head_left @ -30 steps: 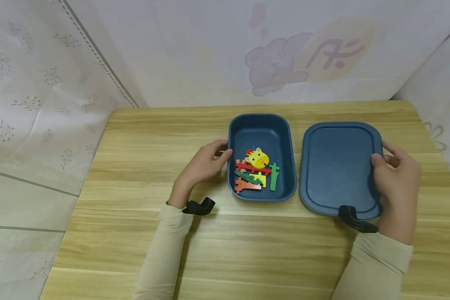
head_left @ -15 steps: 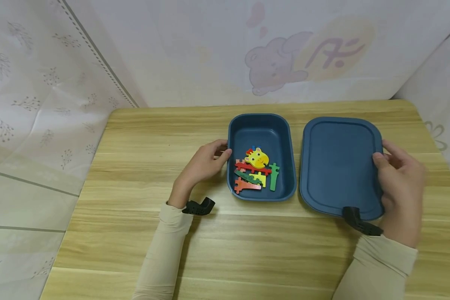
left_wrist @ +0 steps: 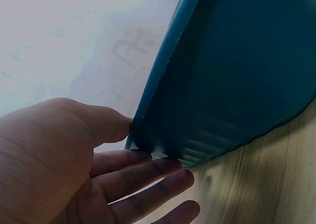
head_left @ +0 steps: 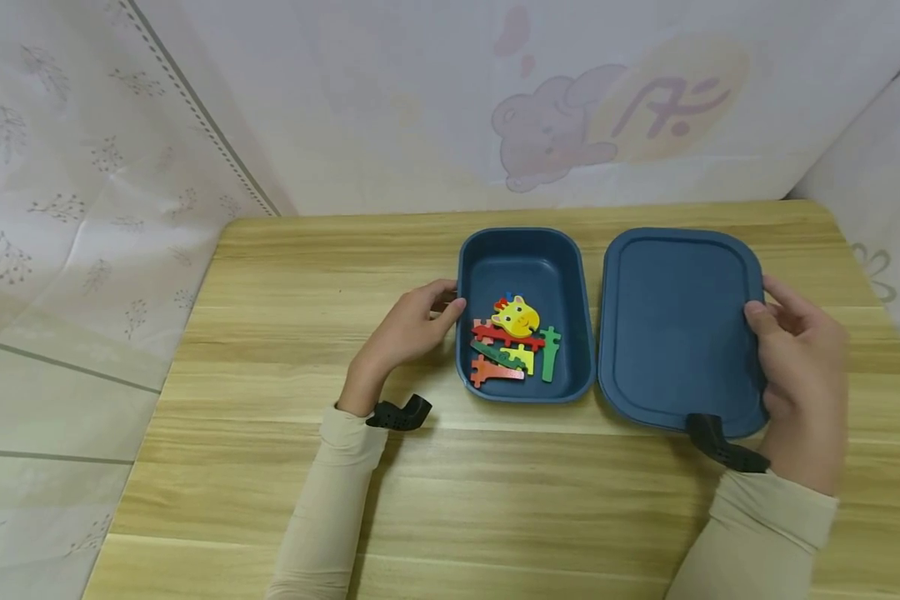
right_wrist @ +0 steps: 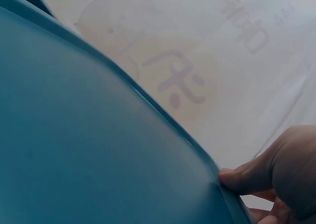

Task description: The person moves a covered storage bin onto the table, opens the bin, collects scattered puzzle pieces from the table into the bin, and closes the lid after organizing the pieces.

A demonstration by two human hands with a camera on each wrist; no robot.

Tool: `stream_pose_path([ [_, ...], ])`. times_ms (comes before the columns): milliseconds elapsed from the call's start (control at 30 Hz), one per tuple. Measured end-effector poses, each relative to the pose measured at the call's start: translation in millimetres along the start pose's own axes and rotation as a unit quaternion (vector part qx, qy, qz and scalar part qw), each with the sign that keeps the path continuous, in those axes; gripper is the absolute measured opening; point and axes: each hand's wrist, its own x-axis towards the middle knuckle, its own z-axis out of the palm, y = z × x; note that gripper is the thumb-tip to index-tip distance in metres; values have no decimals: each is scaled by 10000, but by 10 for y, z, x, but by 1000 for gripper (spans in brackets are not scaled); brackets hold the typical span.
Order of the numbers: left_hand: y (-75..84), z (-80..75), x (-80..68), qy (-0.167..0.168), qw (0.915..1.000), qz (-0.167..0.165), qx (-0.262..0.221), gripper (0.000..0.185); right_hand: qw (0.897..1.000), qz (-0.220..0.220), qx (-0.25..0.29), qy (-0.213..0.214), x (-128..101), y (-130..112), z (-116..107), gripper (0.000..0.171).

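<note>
**Two hands at a blue box and its lid**

Head view: the open blue box [head_left: 525, 317] sits mid-table [head_left: 285, 275] with coloured puzzle pieces [head_left: 512, 343] inside. The left hand [head_left: 408, 329] rests against its left wall, fingers loosely curled. Just right of the box, the right hand [head_left: 798, 367] grips the lid [head_left: 675, 325] by its right edge.

Left wrist view: the thumb [left_wrist: 106, 122] presses the box [left_wrist: 237, 75] rim, fingers under its wall.

Right wrist view: the thumb [right_wrist: 247, 177] pinches the lid [right_wrist: 89, 150] edge.
</note>
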Motion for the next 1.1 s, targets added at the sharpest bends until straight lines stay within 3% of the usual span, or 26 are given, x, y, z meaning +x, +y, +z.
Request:
stream_pose_path([
  [133,8,-3,0,17,10000,-18,7,43,9998,52,114,-127,-7,19,-27,56],
  [500,5,4,-17,-9,9999,-121,-69,47,9946,-55,-643,-810,3,68,121,57],
  [800,1,2,-11,-43,9999,-118,-83,50,9923,-35,-165,-1231,12,67,285,61],
  [1100,5,11,-1,31,9996,-168,-215,47,9865,-310,-167,-1601,3,68,427,62],
])
